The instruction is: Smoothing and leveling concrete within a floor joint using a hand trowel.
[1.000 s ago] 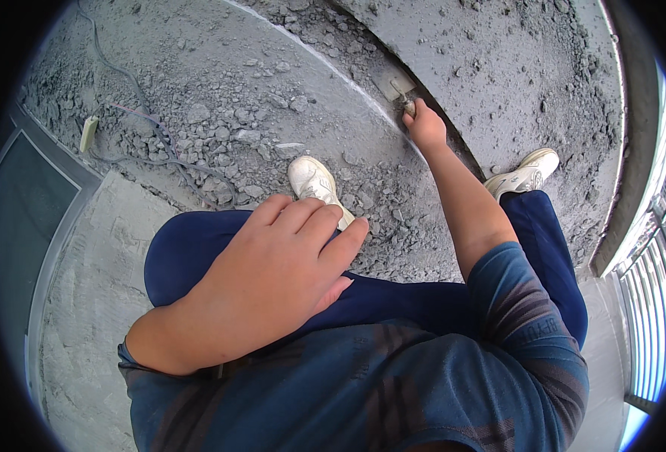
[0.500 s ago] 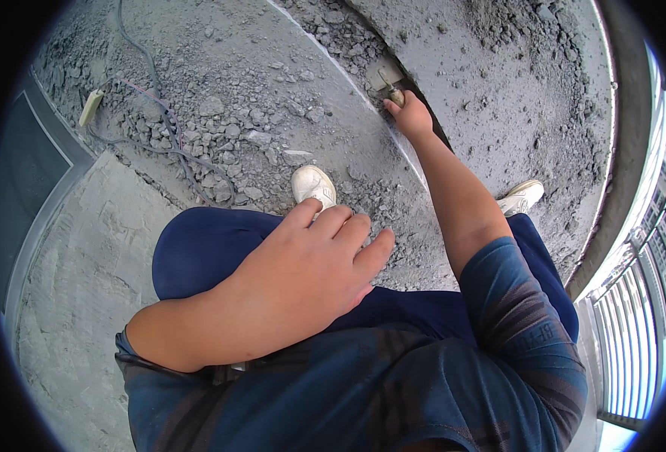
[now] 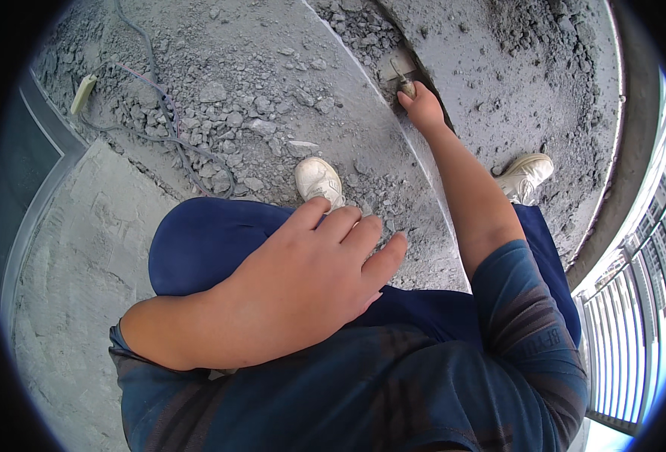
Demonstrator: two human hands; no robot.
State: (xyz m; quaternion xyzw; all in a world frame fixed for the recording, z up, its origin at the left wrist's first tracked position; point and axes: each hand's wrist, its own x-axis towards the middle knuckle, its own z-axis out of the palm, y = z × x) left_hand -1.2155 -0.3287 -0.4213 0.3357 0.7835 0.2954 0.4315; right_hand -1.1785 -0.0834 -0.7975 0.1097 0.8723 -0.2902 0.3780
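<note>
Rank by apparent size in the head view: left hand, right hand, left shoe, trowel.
1. left hand, largest, though it is nearest the camera.
2. left shoe.
3. right hand, looks about like the shoe; unsure.
4. trowel, smallest, partly hidden in the groove.

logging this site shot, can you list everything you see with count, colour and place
trowel: one, pale blade, in the floor groove at top, gripped by the right hand
rubble: many lumps, grey, strewn over the concrete floor
cables: a few, grey and purple, upper left among the rubble
plug block: one, cream, upper left at the cable end
railing: one, pale bars, right edge
shoes: two, white, on the floor
trousers: blue, centre
left hand: flat on the left knee
right hand: closed on the trowel handle
</note>
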